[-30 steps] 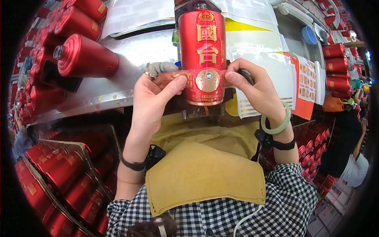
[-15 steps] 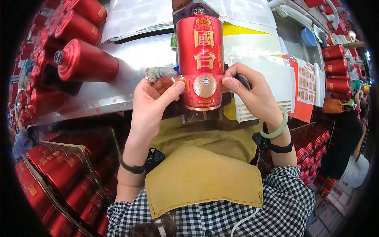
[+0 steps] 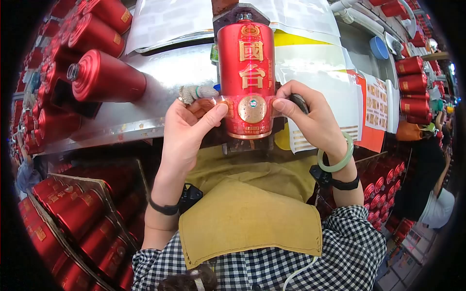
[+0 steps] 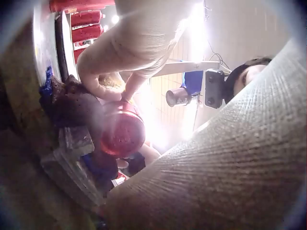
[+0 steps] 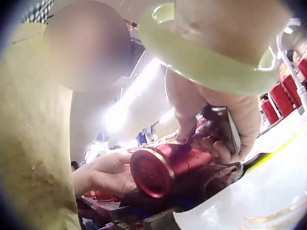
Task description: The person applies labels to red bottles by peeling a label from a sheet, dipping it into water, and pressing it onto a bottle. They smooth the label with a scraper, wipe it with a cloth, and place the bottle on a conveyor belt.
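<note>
A red bottle (image 3: 246, 58) with gold characters lies with its neck away from the body. Across its lower part runs a clear strip, over a round gold label (image 3: 252, 110). My left hand (image 3: 183, 131) pinches the strip's left end between thumb and fingers; one finger wears a knitted cover (image 3: 199, 92). On the other side my right hand (image 3: 315, 116) pinches the right end, with a dark object (image 3: 298, 103) held in its fingers. The bottle's base (image 5: 152, 173) faces the right wrist view, where the dark object's full shape is partly hidden.
One red bottle (image 3: 109, 76) lies left on the metal table (image 3: 179, 63), beside several others. Printed sheets (image 3: 315, 72) cover the right side, near a blue cup (image 3: 378, 47). Crates of red bottles (image 3: 80, 203) stand below on the left.
In the head view the bottle sits slightly lower and further left than a second ago. The right hand has shifted slightly down with it; both hands keep their pinch on the strip.
</note>
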`<state>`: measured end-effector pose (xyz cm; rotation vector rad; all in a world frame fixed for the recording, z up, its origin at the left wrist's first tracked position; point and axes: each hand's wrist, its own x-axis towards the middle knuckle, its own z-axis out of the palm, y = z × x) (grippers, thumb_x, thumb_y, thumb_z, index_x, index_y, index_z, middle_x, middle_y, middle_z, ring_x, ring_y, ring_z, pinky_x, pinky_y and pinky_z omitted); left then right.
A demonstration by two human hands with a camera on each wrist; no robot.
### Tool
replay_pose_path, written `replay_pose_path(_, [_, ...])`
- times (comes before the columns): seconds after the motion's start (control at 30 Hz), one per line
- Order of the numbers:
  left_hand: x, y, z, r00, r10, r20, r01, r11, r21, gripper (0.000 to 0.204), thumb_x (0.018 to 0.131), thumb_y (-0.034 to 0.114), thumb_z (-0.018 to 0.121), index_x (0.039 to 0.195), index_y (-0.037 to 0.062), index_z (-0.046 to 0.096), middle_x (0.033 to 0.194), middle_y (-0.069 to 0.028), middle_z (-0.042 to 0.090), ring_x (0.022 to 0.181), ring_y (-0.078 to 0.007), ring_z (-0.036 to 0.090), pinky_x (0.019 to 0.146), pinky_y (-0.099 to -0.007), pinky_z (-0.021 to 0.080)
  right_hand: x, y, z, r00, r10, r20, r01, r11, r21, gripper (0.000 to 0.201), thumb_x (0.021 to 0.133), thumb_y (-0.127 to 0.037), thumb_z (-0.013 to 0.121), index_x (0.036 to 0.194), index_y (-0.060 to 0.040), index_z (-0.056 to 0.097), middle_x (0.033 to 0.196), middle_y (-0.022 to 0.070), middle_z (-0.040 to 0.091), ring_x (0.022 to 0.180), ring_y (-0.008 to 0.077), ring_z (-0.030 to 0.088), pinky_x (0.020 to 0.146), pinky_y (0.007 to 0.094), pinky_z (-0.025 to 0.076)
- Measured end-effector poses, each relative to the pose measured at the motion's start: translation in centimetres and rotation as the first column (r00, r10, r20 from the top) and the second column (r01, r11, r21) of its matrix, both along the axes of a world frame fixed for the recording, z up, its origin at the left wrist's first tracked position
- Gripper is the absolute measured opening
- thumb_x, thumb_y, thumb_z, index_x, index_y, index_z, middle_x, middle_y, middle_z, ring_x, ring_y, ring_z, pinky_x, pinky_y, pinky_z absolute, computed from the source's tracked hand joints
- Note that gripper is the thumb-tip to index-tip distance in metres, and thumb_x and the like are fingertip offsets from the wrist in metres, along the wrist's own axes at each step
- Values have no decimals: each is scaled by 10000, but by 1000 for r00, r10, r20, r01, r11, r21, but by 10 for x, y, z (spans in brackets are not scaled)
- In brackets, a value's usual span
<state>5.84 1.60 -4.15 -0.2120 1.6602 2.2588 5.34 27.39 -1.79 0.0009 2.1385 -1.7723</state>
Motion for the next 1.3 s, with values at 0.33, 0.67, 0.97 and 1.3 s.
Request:
replay_pose_path(0.33, [0, 4, 4, 998, 51, -32, -51, 999, -9, 324, 932, 54, 797, 1206, 5, 632, 1095, -89, 715, 971, -132, 677, 814, -277, 533, -3, 5, 9, 999, 17, -29, -9, 972, 235, 250, 927, -194, 784, 1060, -2, 694, 921, 51, 690, 804, 116, 607, 742, 278, 501])
replay_pose_path(0.67, [-2, 0, 2, 999, 44, 17, -43, 997, -70, 385, 971, 98, 758, 1281, -23, 564, 1146, -113, 706, 1021, -144, 669, 834, -286, 527, 9, -3, 28, 915, 87, -394, 91, 907, 412, 569, 771, -248, 912, 1222, -13, 660, 1079, 136, 656, 986, 298, 639, 852, 376, 513])
replay_pose_path(0.97, [-4, -2, 2, 998, 43, 39, -40, 996, -76, 354, 986, 102, 741, 1249, -35, 547, 1149, -138, 709, 1012, -154, 688, 824, -283, 534, 27, -35, 15, 850, 143, -508, 162, 845, 510, 1099, 586, -272, 1011, 1496, 36, 478, 1464, 237, 530, 1358, 399, 548, 1124, 456, 471])
replay_pose_path(1.3, [-4, -6, 13, 999, -27, 24, 27, 1000, 13, 316, 981, 73, 740, 1228, -31, 572, 1085, -101, 694, 952, -148, 690, 826, -288, 543, 14, -1, -11, 930, 107, -352, -65, 989, 129, 1041, 681, -191, 980, 1545, 27, 441, 1373, 159, 622, 1245, 277, 620, 1073, 385, 479])
